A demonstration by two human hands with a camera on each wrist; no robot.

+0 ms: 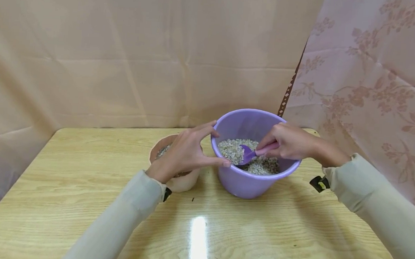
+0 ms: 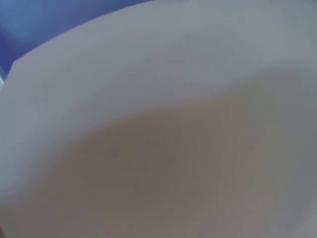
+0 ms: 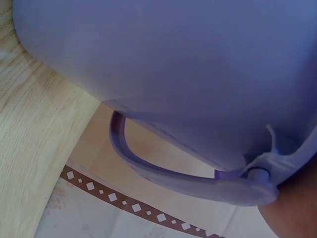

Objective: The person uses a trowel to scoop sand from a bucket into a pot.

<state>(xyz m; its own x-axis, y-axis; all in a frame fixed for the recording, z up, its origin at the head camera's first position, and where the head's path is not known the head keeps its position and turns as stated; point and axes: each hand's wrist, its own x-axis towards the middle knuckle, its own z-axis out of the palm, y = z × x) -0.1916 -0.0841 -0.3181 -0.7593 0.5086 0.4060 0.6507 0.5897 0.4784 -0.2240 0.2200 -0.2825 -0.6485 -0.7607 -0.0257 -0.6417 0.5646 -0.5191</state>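
Observation:
A purple bucket (image 1: 247, 185) leans slightly on the table, part-filled with pale, gravel-like grains (image 1: 232, 150). My left hand (image 1: 188, 144) holds its left rim, the thumb along the front edge and the fingertips over the side. Inside the bucket, my right hand (image 1: 289, 140) grips the pink handle of a small purple trowel (image 1: 247, 155), whose blade sits among the grains. Beneath my left forearm stands a beige pot (image 1: 186, 182), partly hidden, with some grains in it. A pale blurred surface (image 2: 148, 74) fills most of the left wrist view.
The bucket's carrying handle (image 3: 168, 181) hangs at its far side in the right wrist view. A wood-grain table (image 1: 82, 193) bears everything. Beige cloth (image 1: 144, 54) hangs right behind its back edge, and floral cloth (image 1: 382, 76) hangs at the right.

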